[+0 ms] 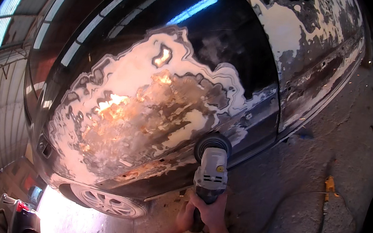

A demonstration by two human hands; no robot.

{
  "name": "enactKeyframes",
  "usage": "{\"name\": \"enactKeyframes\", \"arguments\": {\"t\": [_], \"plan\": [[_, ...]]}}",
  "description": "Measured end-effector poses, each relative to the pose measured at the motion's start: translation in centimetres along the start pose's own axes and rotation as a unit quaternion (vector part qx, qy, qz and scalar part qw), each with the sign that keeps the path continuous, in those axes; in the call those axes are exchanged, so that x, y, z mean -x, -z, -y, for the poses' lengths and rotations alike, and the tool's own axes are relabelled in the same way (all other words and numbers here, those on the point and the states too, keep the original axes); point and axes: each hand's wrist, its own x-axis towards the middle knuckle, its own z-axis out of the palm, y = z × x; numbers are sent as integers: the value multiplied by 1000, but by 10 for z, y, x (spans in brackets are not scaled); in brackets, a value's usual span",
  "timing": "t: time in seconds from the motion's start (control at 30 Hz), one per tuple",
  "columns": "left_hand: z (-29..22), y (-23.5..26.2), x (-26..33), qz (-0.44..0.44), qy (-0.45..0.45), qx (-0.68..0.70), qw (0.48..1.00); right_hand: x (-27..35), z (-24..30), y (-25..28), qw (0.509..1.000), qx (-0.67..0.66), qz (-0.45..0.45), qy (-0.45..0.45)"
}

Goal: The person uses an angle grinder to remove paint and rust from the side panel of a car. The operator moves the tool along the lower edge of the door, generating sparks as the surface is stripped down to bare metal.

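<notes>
Both my hands are wrapped round the rear body of a grey and black angle grinder (212, 167). My left hand (185, 216) closes on its lower left side, and my right hand (213, 210) grips it from the right. The round dark head (213, 144) of the grinder is at the lower part of a black car door (182, 152), and I cannot tell how firmly it touches. Pale filler and bared, mottled metal cover much of that door. Bright glints show on the patch, and a few sparks fly off to the right.
A car wheel (109, 202) stands at lower left, beside strong light on the floor. On the rough concrete (298, 178) to the right lies an orange tool or connector (329, 188) with a dark cable. Another vehicle (15, 214) is at far lower left.
</notes>
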Motion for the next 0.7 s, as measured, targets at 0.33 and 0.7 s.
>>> {"name": "enactKeyframes", "arguments": {"t": [0.33, 0.7], "plan": [[-27, -23, -24, -3, -32, -40, 999, -17, 22, 15, 999, -39, -21, -24], [-55, -40, -41, 50, -19, -34, 998, -38, 25, 27, 994, -83, -62, 20]]}}
